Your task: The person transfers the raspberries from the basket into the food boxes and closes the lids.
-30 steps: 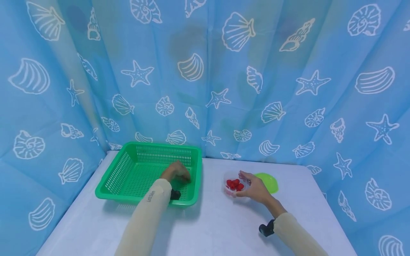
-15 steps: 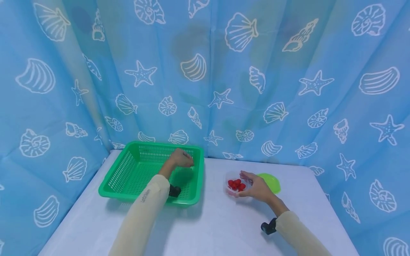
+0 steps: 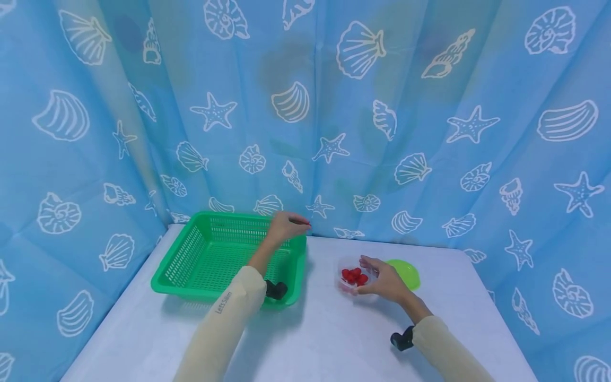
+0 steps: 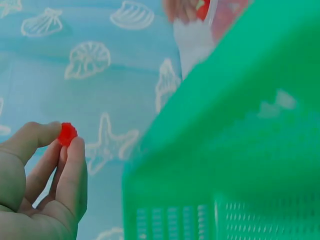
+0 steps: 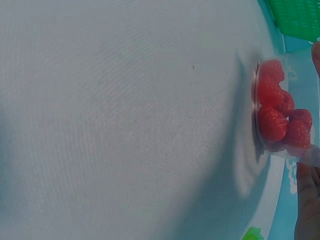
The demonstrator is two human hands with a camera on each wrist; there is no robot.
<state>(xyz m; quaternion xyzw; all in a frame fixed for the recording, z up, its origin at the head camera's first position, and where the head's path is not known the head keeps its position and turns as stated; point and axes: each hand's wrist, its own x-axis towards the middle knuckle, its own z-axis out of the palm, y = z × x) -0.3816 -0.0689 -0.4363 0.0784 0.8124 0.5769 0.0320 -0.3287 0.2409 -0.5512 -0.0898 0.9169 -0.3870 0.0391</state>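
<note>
My left hand [image 3: 285, 227] is raised over the right rim of the green basket [image 3: 164, 286]. Between thumb and fingertips it pinches a red raspberry [image 4: 67, 134], seen plainly in the left wrist view. On the table stands a clear plastic tub [image 3: 341, 286] with several raspberries [image 5: 274, 122] in its bottom. My right hand [image 3: 386, 281] grips this tub, thumb on the near side and fingers on the far side. Only parts of the right hand show in its wrist view.
A lime-green lid [image 3: 406, 273] lies on the white table [image 3: 324, 339] behind the right hand. The table's back edge meets a blue curtain [image 3: 305, 106] with white shell prints. The basket fills the table's left side.
My left hand has risen out of the basket and moved right to its rim, pinching the raspberry. The right hand has stayed on the tub. The head view has shifted slightly.
</note>
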